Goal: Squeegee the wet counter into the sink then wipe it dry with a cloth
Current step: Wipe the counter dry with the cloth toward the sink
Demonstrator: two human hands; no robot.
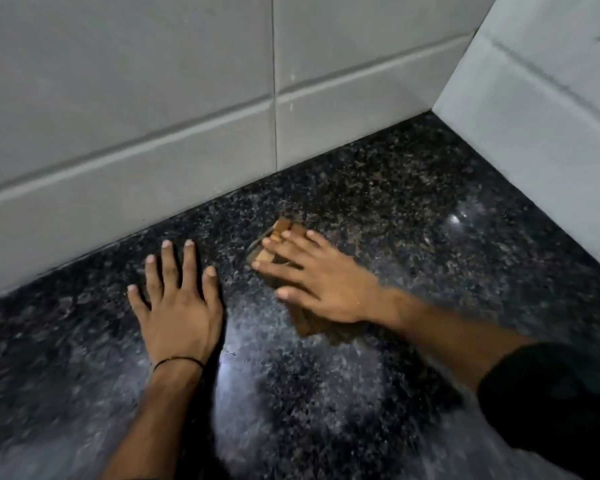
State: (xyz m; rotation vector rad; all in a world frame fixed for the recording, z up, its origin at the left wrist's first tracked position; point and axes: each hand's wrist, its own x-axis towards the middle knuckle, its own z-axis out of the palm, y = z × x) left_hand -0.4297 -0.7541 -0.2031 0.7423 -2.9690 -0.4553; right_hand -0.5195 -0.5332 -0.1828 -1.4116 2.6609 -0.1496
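Note:
A black speckled granite counter [378, 209] fills the lower part of the head view and shines in places. My right hand [312, 278] lies flat on a folded brown cloth [309, 323], pressing it onto the counter; the cloth shows past the fingertips and under the wrist and is blurred. My left hand [179, 306] rests palm down on the bare counter to the left, fingers spread, holding nothing. A thin black band circles its wrist. No sink or squeegee is in view.
A grey tiled wall [153, 98] runs along the back of the counter. A second tiled wall [534, 126] closes the right side, making a corner at the upper right. A dark sleeve [561, 403] covers my right forearm.

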